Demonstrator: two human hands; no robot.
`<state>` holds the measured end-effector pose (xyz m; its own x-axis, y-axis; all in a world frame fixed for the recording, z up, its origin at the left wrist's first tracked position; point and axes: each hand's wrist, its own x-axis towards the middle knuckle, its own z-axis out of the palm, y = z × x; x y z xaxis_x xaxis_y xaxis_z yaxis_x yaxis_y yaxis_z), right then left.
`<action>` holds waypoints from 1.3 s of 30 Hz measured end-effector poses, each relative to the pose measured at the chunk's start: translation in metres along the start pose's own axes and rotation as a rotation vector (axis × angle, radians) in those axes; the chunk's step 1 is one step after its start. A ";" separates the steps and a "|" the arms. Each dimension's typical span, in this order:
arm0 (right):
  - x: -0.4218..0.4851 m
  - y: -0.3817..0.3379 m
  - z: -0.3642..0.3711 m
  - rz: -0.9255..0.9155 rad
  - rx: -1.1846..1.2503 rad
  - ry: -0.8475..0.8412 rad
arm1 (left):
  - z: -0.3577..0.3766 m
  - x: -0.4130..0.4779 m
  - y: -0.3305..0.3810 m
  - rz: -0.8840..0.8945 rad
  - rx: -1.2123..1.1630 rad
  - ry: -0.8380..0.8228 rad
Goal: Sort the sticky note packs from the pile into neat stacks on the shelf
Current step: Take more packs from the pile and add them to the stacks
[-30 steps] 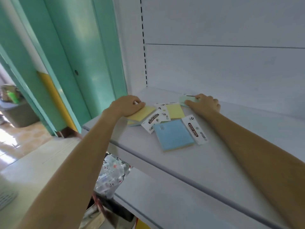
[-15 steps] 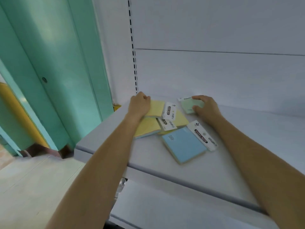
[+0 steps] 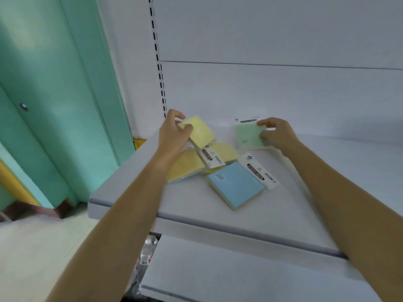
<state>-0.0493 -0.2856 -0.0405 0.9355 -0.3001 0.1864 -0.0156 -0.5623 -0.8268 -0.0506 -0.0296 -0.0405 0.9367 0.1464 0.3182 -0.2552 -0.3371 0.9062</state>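
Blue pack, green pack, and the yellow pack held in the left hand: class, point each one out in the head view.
Blue pack [image 3: 236,184], head view, middle of its blue face.
Green pack [image 3: 248,136], head view, middle of its green face.
Yellow pack [image 3: 201,130], head view, middle of its yellow face.

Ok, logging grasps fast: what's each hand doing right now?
Left hand: closed on a square yellow sticky note pack.
Right hand: closed on a square pale green sticky note pack.
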 end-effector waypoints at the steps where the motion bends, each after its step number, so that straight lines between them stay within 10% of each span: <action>1: -0.002 -0.001 -0.002 0.011 -0.003 -0.017 | 0.002 -0.001 0.001 0.017 0.007 -0.031; 27: -0.175 0.178 -0.380 0.130 0.227 0.350 | 0.318 -0.214 0.187 -0.031 -0.338 -0.334; 39: -0.081 0.184 -0.444 0.069 0.094 0.382 | 0.379 -0.213 0.215 0.111 -0.134 -0.313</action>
<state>-0.2848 -0.7073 0.0279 0.7345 -0.6097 0.2980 -0.0249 -0.4630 -0.8860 -0.2143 -0.4860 -0.0191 0.9242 -0.1835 0.3349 -0.3694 -0.2073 0.9058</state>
